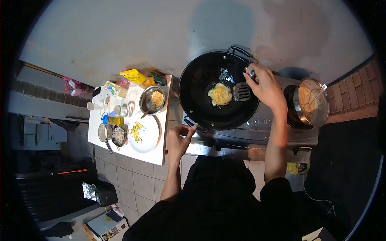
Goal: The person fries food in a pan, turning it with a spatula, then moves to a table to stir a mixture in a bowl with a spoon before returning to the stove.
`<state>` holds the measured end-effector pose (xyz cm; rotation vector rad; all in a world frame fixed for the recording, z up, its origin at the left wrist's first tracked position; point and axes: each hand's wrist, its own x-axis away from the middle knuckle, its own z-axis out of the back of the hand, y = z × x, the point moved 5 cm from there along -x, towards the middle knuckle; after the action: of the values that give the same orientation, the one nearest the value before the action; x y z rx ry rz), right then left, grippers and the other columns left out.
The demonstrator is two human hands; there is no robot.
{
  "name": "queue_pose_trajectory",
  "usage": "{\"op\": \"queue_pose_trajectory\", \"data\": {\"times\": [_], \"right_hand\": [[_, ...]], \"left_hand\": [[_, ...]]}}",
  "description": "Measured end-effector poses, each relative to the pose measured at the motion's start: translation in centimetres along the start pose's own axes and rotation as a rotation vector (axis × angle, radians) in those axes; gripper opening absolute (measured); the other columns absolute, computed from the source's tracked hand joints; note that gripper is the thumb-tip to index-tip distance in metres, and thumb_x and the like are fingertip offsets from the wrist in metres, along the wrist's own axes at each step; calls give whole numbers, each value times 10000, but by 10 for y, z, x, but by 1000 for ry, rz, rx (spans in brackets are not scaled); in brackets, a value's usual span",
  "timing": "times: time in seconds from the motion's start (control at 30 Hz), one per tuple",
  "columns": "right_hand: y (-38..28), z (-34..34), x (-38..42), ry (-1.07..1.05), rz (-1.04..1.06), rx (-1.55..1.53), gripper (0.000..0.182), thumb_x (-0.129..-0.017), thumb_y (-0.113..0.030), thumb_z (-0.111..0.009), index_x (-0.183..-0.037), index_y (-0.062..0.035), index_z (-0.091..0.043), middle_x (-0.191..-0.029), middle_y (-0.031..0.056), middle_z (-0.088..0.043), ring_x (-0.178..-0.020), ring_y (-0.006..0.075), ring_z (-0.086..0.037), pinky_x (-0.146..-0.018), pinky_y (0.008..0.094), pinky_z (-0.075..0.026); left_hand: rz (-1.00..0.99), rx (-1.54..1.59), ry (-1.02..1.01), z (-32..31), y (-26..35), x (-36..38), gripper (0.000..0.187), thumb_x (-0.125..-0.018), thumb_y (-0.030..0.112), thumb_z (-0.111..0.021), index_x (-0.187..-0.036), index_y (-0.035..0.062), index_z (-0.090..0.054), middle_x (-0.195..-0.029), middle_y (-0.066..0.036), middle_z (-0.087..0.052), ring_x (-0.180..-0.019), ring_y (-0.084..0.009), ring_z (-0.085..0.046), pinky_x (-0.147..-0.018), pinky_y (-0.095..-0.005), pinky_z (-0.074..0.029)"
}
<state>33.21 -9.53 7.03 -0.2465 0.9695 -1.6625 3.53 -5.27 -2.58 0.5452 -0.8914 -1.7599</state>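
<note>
**Yellow fritter frying in the black wok, spatula at its edge**

Yellow and ragged, the fritter (220,94) lies near the middle of the black wok (201,104), in the lowest part of the bowl, likely where oil pools. A patch of glistening oil or bubbles shows just beyond it toward the far wall.

- Spatula (242,91): slotted blade lies flat on the wok's inner surface, just beside the fritter on its right, close to touching. Probably placed to slide under.
- Right hand (265,86): grip clenched around the spatula handle, wrist over the wok's right rim, so the blade reaches in at a shallow angle.
- Left hand (179,138): grip pinched on the wok's near handle at the lower-left rim; seemingly steadies the pan against the spatula's push.
- Wok sits on the left burner of a steel stove (257,132). On the right burner stands a metal pot (311,102) with pale mixture and a utensil leaning in it, within the right arm's reach.
- White tabletop (159,154) butts against the stove's left side. On it: a steel bowl (152,100) of yellow mixture with a spoon, nearest the wok; a white plate (145,134) holding yellow strips; a bottle of oil (112,119); small dishes and packets farther left.
- Tiled floor below the tabletop; the person's dark clothing fills the lower frame.
</note>
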Motion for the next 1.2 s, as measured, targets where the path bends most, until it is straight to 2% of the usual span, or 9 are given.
{"op": "queue_pose_trajectory", "data": {"times": [0.03, 0.27, 0.33, 0.43, 0.67, 0.87, 0.97, 1.13, 1.2], "right_hand": [[-2, -2, 0, -54, -31, 10, 189, -858, -116, -601, -884, 58, -532, -792, 237, -562, -712, 417, -538, -652, 428, -429], [18, -13, -9, -8, -18, -41, 167, -846, -112, -605, -855, 45, -551, -700, 227, -535, -607, 378, -496, -604, 404, -419], [25, -16, -8, 22, -7, -64, 140, -871, -82, -600, -812, 23, -528, -580, 57, -406, -554, 80, -369, -503, 268, -337], [46, -24, -3, 10, -68, -158, 122, -878, -59, -596, -805, 26, -546, -590, 8, -452, -570, 50, -382, -503, 234, -334], [56, -25, 11, 5, -30, -288, 101, -898, -45, -579, -825, 24, -574, -634, -11, -510, -556, 35, -434, -505, 208, -359], [58, -27, 24, 1, -125, -306, 101, -862, -71, -620, -839, 25, -600, -655, 80, -598, -568, 85, -520, -532, 261, -405], [66, -24, 25, 158, -144, -340, 87, -850, -56, -631, -839, 24, -601, -626, 84, -572, -552, 81, -503, -521, 259, -395], [68, -42, 33, 36, -154, -383, 88, -854, -52, -628, -841, 28, -595, -588, 78, -543, -529, 84, -496, -513, 258, -393], [73, -44, 32, 202, -140, -404, 92, -862, -57, -625, -842, 28, -593, -590, 68, -553, -527, 80, -515, -507, 252, -407]], "left_hand": [[8, -9, -1, 0, 0, 0, 304, -811, 242, -739, -724, -37, -657, -619, -93, -649, -556, -117, -600, -557, -255, -460], [-12, -8, -17, 1, -2, -1, 311, -807, 245, -742, -715, -41, -663, -615, -92, -648, -548, -116, -596, -546, -257, -457], [0, -19, -24, 1, -1, -2, 314, -806, 248, -743, -714, -42, -662, -613, -92, -646, -548, -116, -596, -544, -258, -455], [21, -24, -23, 1, 0, -1, 320, -804, 252, -744, -713, -43, -662, -612, -92, -645, -547, -117, -595, -543, -260, -454], [52, -41, -20, 0, -1, 1, 336, -808, 264, -741, -724, -52, -662, -632, -102, -656, -568, -125, -606, -551, -263, -459], [53, -5, -11, -1, 1, 3, 337, -819, 270, -730, -736, -51, -673, -641, -113, -665, -564, -137, -619, -563, -270, -472], [64, -51, -14, 0, 0, 3, 339, -819, 277, -728, -744, -49, -678, -641, -110, -668, -558, -142, -623, -567, -270, -475], [70, -64, -8, -1, -2, 3, 341, -819, 284, -728, -752, -47, -680, -636, -101, -668, -561, -140, -627, -563, -269, -475], [75, -62, -2, -2, 0, 2, 344, -819, 286, -729, -750, -47, -678, -635, -99, -668, -562, -139, -627, -560, -268, -475]]}}
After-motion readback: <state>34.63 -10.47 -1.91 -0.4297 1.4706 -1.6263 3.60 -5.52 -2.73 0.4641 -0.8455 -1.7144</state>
